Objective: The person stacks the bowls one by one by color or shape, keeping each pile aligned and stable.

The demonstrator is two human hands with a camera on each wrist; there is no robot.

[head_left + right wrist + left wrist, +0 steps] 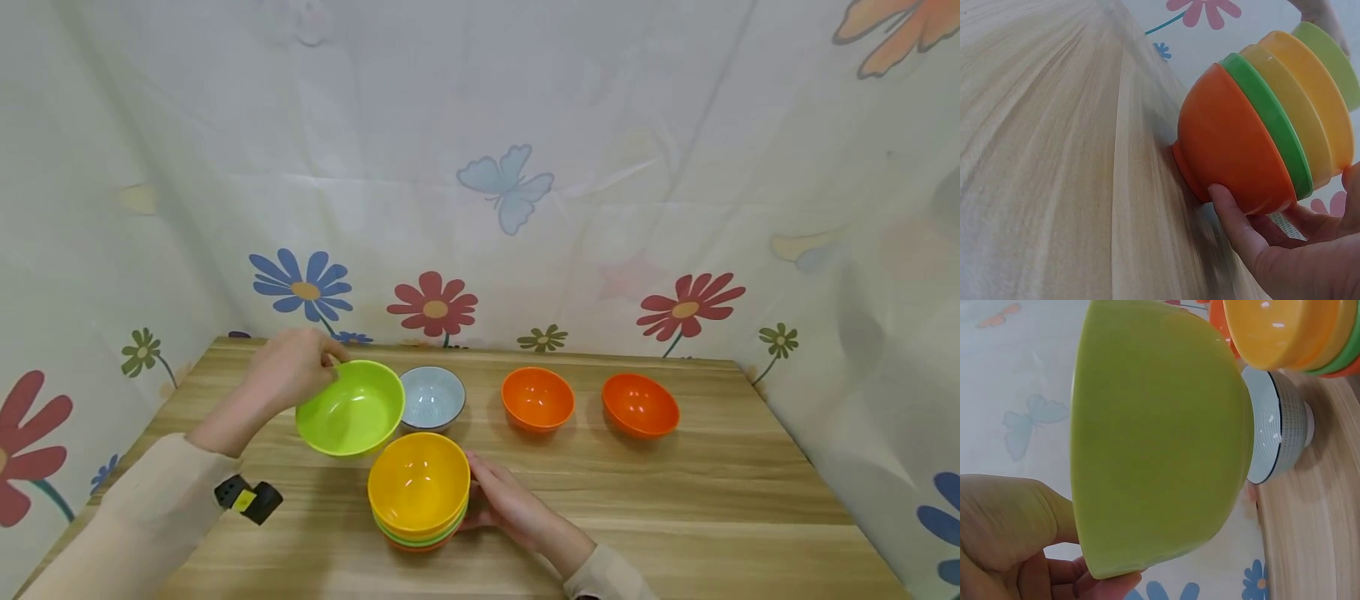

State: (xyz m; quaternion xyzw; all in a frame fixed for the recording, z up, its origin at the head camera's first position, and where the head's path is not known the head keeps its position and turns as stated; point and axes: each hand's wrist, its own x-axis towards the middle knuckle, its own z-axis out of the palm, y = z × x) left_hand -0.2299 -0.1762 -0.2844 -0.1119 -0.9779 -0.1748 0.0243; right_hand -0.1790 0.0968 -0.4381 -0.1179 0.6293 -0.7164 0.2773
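Note:
A light green bowl (351, 410) is held tilted above the left of the table by my left hand (294, 367). The left wrist view shows the thumb on one side of its rim and fingers on the other. Just right of it stands a stack of bowls, with a yellow bowl (418, 483) on top. Below that come another yellow bowl (1294, 106), a green bowl (1270, 119) and, at the bottom, an orange bowl (1229, 137). My right hand (517, 508) holds the stack's right side, fingers spread from its base up to the top rim.
A pale blue-grey bowl (433, 398) with a dark rim stands behind the stack. Two orange bowls, one in the middle (537, 400) and one farther right (640, 406), sit along the back of the wooden table (712, 500). A flower-printed curtain (585, 250) hangs behind.

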